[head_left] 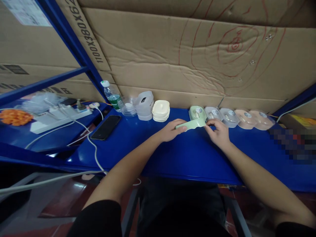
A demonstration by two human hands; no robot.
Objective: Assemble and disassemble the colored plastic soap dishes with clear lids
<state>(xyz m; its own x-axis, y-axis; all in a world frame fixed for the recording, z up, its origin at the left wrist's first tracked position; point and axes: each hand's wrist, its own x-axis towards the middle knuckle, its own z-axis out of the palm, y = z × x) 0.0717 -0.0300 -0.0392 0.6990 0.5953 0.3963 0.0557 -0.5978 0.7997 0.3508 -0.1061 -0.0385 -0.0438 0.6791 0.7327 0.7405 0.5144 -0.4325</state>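
Observation:
A light green plastic part (pixel 191 124) with a long flat arm is held above the blue table (pixel 182 154). My left hand (pixel 172 130) grips its left end between thumb and fingers. At its right end, my right hand (pixel 217 131) is closed in a pinch on the edge. Just behind it sits a green container (pixel 197 113) with a round label. Grey containers (pixel 229 117) and pink containers (pixel 247 119) continue the row to the right.
Left of the hands stand cream lids (pixel 161 111), clear-white covers (pixel 144 105), a water bottle (pixel 113 97) and a black phone (pixel 106 127). A power strip (pixel 61 118) and white cables lie farther left. Cardboard (pixel 160 49) walls the back.

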